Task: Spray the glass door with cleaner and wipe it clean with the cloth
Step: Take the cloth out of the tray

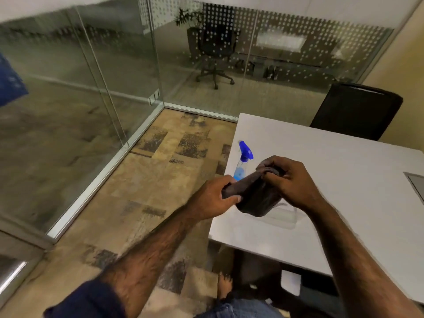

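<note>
A dark brown cloth (254, 193) is stretched between both my hands above the near left corner of the white table (332, 180). My left hand (213, 198) grips its left end and my right hand (289, 180) pinches its upper right end. Behind the cloth stands a clear spray bottle (242, 165) with blue liquid and a blue trigger head, partly hidden by my left hand and the cloth. The glass door and panels (68, 88) rise to the left, across a stretch of floor.
A glass wall with white dots (286, 49) runs along the back, an office chair behind it. A black chair (358, 111) stands at the table's far side. Patterned carpet (149, 180) lies between the table and the glass. A clear plastic item (286, 214) lies on the table under the cloth.
</note>
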